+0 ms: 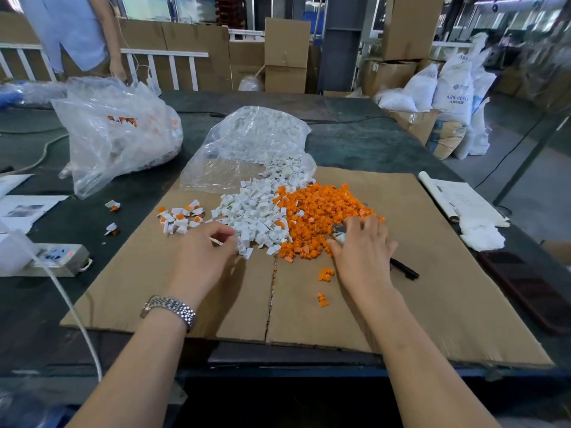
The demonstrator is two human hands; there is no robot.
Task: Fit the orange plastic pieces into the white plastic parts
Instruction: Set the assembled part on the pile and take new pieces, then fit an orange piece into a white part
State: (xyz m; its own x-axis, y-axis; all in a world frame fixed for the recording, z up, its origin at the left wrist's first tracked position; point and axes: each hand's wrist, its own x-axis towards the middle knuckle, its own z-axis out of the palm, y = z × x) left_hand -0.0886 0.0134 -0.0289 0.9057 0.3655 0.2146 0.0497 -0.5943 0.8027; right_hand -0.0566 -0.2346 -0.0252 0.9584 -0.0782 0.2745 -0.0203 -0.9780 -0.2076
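On the flattened cardboard sheet in the head view sit two piles side by side and touching: white plastic parts on the left, spilling out of a clear bag, and orange plastic pieces on the right. The left hand is at the near left edge of the white pile, fingers curled in with the tips together right against the parts; looks like it's pinching something small, but I honestly can't tell what. The right hand lies on the near right edge of the orange pile, fingers spread fairly flat, with a small metallic thing under the thumb side, so can't tell if it's actually gripped. A black pen-like thing pokes out just right of that hand. A few loose orange bits lie near the right wrist. Off to the left, a little heap of assembled white-and-orange pieces, well apart from both hands. A wristwatch is on the left wrist.
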